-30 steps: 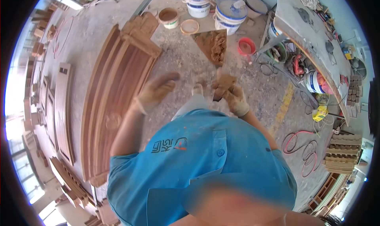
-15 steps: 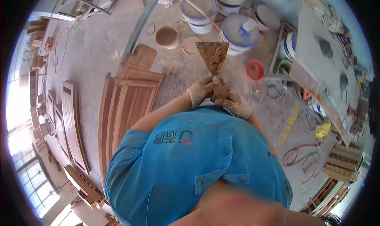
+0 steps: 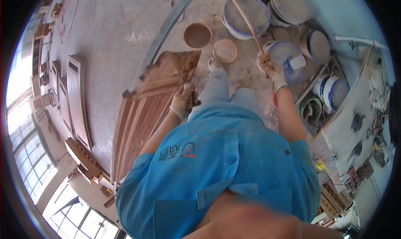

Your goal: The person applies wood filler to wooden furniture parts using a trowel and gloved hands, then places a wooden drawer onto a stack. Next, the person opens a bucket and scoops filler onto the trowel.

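Note:
My gloved left hand (image 3: 182, 102) is closed around the handle of a wide putty knife (image 3: 191, 63). Brown putty clings to its blade, which points away from me over the wooden panel (image 3: 140, 113). On the other side, my gloved right hand (image 3: 272, 71) reaches forward among the buckets. Its putty-smeared fingers are closed at the near end of a long wooden stick (image 3: 244, 15). Beside that hand stands a lidded bucket (image 3: 288, 57) with blue smears and a white cup (image 3: 297, 62) on top. Both gloves are stained brown.
An open brown bucket (image 3: 197, 35) and a round lid (image 3: 225, 51) lie ahead. More lidded buckets (image 3: 246, 15) crowd the front right. A metal bar (image 3: 167, 30) runs diagonally at left. A littered worktable (image 3: 346, 122) stands right, and panels (image 3: 79, 101) lie on the left floor.
My hands have parted from in front of my chest. The left carried the putty knife leftward over the panel; the right reached forward and right to the stick. The view has shifted too.

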`<state>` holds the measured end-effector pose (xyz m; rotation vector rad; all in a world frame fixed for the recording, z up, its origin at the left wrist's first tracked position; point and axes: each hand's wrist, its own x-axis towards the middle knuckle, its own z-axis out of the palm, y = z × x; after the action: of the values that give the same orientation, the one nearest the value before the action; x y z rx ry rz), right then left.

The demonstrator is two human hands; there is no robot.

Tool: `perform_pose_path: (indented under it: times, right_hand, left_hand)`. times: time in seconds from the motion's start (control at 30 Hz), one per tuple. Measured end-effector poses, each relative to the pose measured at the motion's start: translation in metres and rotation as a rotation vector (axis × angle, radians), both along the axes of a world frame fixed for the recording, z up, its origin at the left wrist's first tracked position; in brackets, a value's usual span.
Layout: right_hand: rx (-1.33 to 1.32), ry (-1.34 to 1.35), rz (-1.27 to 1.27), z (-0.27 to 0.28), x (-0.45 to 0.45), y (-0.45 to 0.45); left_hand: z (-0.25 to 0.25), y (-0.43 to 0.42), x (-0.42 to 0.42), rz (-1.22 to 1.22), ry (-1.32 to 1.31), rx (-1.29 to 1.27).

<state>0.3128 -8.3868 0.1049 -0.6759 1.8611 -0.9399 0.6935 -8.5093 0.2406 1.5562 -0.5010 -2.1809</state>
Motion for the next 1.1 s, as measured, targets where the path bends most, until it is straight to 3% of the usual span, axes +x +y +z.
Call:
perform_pose_path:
  times: [0.17,0.37,0.47,0.63,0.77,0.87,0.93,1.0,1.03,1.1]
  right_hand:
    - [0.228,0.153,0.170,-0.093,-0.016,-0.053]
    - [0.523,0.488,0.277,-0.216,-0.046,-0.104]
    - [0.669,0.638,0.333,-0.253,-0.066,-0.133]
    - [0.763,0.593,0.454,-0.252,-0.064,-0.170]
    - [0.490,0.438,0.439,-0.230,-0.065,-0.158]
    - [0.348,0.546,0.530,-0.168,-0.071,-0.153]
    - [0.054,0.498,0.388,-0.149,-0.083,-0.140]
    - [0.012,0.613,0.535,-0.111,-0.116,-0.161]
    - [0.224,0.746,0.607,-0.073,-0.129,-0.189]
    - [0.277,1.030,0.668,-0.091,-0.191,-0.205]
  left_hand:
    - [-0.013,-0.054,-0.001,0.076,-0.216,0.055]
    - [-0.027,-0.082,0.026,0.105,-0.239,-0.003]
    - [-0.033,-0.086,0.020,0.094,-0.342,0.102]
    - [-0.055,-0.086,-0.007,0.196,-0.280,0.230]
    - [-0.060,-0.085,-0.042,0.192,-0.277,0.321]
    - [-0.068,-0.092,-0.062,0.178,-0.245,0.293]
    - [-0.068,-0.092,-0.072,0.153,-0.232,0.266]
    - [-0.069,-0.096,-0.082,0.175,-0.223,0.263]
    - [-0.069,-0.098,-0.087,0.191,-0.226,0.262]
    - [-0.070,-0.100,-0.096,0.221,-0.235,0.263]
